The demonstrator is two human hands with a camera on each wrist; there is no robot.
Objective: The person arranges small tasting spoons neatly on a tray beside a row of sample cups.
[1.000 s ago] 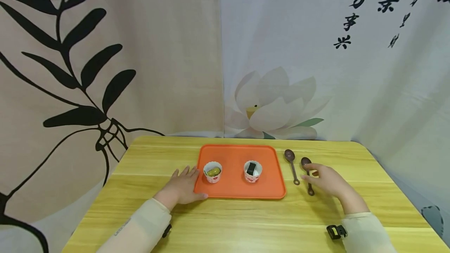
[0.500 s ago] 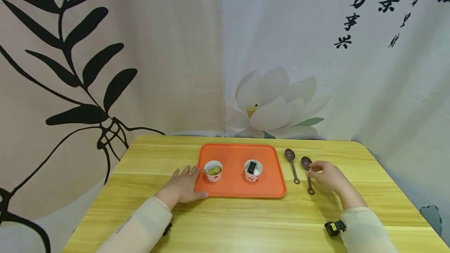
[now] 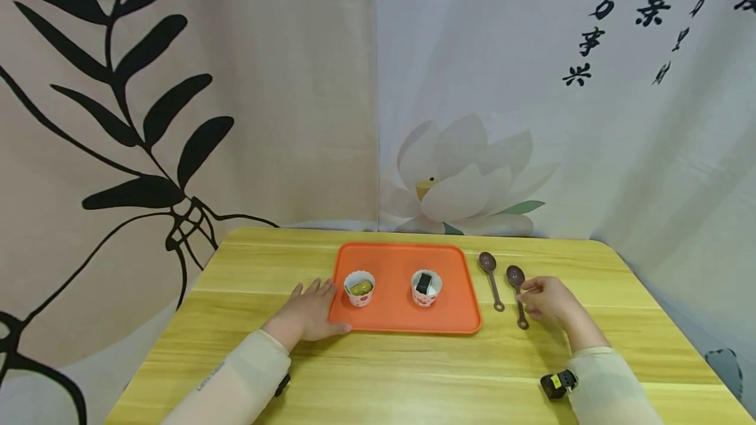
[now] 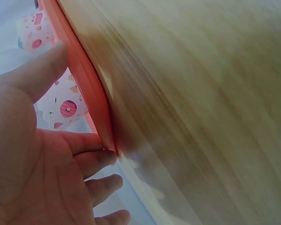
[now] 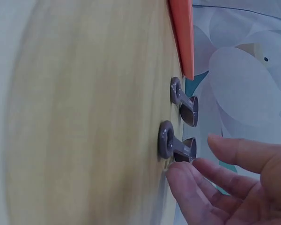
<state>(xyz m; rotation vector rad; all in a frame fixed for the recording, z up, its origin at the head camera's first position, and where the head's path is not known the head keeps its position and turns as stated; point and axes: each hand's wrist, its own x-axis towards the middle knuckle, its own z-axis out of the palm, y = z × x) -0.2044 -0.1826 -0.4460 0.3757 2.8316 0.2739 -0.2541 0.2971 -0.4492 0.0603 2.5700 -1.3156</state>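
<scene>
Left hand [image 3: 306,315], fingers spread, against left edge of orange tray [image 3: 390,267]; tabletop [image 3: 378,372] strip between tray and left spoon [image 3: 487,262]; right hand [image 3: 552,300] beside right spoon [image 3: 516,275], fingers parted, gap clear only from right wrist

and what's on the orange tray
The orange tray holds a left cup with something greenish and a right cup with something dark; the left hand touches its edge. The cup bottoms and tray beneath are hidden.

Cream sleeves [image 3: 611,382]; grey lettering [image 3: 210,377] on left; black wrist cameras [image 3: 557,385].
</scene>
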